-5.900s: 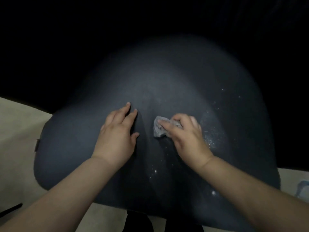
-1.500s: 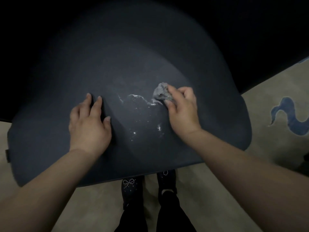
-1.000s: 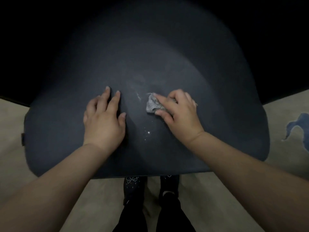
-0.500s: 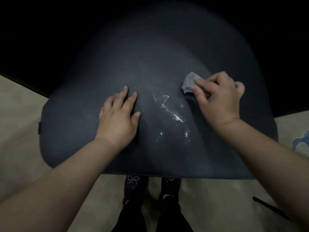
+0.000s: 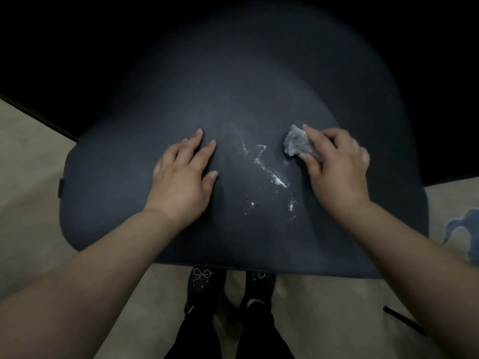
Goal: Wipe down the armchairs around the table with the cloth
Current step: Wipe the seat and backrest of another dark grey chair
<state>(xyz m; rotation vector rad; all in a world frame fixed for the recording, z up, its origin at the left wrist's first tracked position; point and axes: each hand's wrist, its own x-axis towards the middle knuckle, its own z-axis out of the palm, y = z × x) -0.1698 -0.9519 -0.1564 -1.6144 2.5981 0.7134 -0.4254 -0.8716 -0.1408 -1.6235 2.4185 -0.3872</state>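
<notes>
A dark blue armchair seat cushion (image 5: 124, 203) fills the middle of the head view. My left hand (image 5: 181, 177) lies flat on it with straight fingers, left of centre. My right hand (image 5: 337, 164) grips a crumpled grey cloth (image 5: 295, 142) and presses it on the cushion at the right. White wet streaks and specks (image 5: 272, 174) lie on the fabric between my hands. The chair's back and sides are lost in darkness.
Beige carpet (image 5: 28, 161) surrounds the chair, with a blue pattern (image 5: 458, 229) at the right edge. My dark shoes (image 5: 202, 283) stand on the carpet just in front of the cushion. A thin dark rod (image 5: 404, 320) lies on the floor at lower right.
My right hand with the cloth went from the cushion's centre out to the right, then back a little toward the centre, leaving white streaks. My left hand stayed flat on the cushion.
</notes>
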